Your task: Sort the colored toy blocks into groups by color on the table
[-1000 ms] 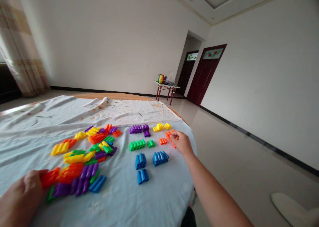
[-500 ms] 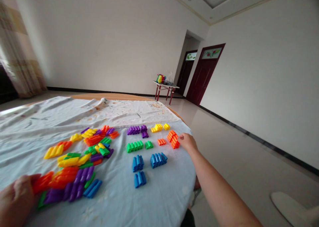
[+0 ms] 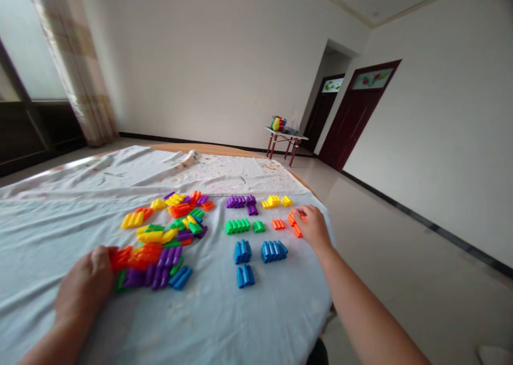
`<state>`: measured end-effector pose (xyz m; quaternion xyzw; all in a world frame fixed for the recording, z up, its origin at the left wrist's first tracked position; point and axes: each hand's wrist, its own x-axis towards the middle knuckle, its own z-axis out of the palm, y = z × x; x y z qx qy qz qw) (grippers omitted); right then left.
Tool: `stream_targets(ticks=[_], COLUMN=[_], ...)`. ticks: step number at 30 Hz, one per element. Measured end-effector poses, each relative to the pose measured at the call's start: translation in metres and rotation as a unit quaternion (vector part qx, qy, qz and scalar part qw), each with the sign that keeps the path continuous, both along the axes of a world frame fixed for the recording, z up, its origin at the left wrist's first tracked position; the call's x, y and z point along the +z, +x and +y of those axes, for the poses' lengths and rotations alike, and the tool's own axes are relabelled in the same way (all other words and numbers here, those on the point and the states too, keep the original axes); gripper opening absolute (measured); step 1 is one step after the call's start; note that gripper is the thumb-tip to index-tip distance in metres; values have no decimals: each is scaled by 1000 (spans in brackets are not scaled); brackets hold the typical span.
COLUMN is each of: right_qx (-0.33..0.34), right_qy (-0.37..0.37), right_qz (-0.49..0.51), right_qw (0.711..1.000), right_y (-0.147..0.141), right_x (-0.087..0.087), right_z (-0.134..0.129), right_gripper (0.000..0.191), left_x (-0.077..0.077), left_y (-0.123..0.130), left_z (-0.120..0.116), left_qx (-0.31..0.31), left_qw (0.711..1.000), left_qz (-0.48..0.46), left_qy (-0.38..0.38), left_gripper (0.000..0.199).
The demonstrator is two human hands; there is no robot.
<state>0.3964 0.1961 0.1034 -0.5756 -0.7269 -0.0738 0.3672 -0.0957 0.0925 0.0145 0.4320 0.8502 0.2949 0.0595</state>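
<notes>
My left hand point(image 3: 86, 282) is at the near left of the table, fingers closed on an orange plastic tube block point(image 3: 121, 258) at the edge of a mixed pile. Purple tube blocks point(image 3: 166, 268), a blue one point(image 3: 181, 277) and green ones lie close by it. At the table's right side my right hand point(image 3: 313, 227) has its fingers curled over a stack of orange tube blocks point(image 3: 295, 228), partly hiding it. Left of that stack lies a separate orange block point(image 3: 278, 224). Yellow tube blocks point(image 3: 272, 201) sit just behind.
Sorted by colour stand purple blocks point(image 3: 236, 202), green blocks point(image 3: 238, 226) and blue blocks point(image 3: 274, 251). Looser mixed pieces point(image 3: 182, 210) spread across the left. A wrinkled cloth point(image 3: 208, 327) covers the round table. Beyond it stands a small side table point(image 3: 286, 135) with bags.
The view has turned left, so everything sits further right. My right hand has come further over the orange stack, covering more of it. My left hand stays at the orange block.
</notes>
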Motion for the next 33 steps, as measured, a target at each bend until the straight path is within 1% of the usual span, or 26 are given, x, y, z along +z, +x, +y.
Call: stream_targets(ticks=[1,2,3,5,8,11,13,15,18,20,24,26,30,33], right_qx=[41,83,125,203,300,358,376,383,388,380,326,316,336,365], right_qy=[30,52,63,55,0,-69,-100,-123,-148,-155,-152,-152,-162,-167], right_qz=[8,17,25,43,52,36,29,20,-6,-24,-39,-46,-58,-64], right_qw=[999,995,990,977,953,930,921,915,910,911,932,935,926,914], right_y=[-15,-32,-50,-88,-145,-192,-217,-236,-251,-253,-246,-242,-241,-242], right_x=[2,4,6,8,2,-15,-29,-42,-54,-55,-49,-45,-43,-46], right_z=[-5,-12,-19,-36,-61,-74,-76,-73,-68,-66,-71,-75,-78,-75], right_gripper=[20,19,18,15,11,11,18,28,39,38,26,26,30,26], left_x=[11,19,25,31,29,28,29,29,29,30,29,29,27,26], left_y=[9,17,23,28,29,29,31,32,32,31,29,28,26,24], left_z=[-4,-6,-7,-9,-10,-10,-10,-10,-11,-11,-11,-10,-8,-8], left_qx=[5,6,7,6,6,13,18,18,14,12,8,7,8,12], left_qw=[1000,1000,1000,1000,1000,999,999,999,999,999,999,999,999,999], left_qz=[-23,-25,-28,-26,-24,-22,-19,-16,-14,-16,-28,-35,-45,-49], left_qy=[-7,-5,-5,0,9,21,29,36,43,42,34,29,21,16], left_gripper=[60,59,58,56,55,54,53,51,49,49,52,54,56,57])
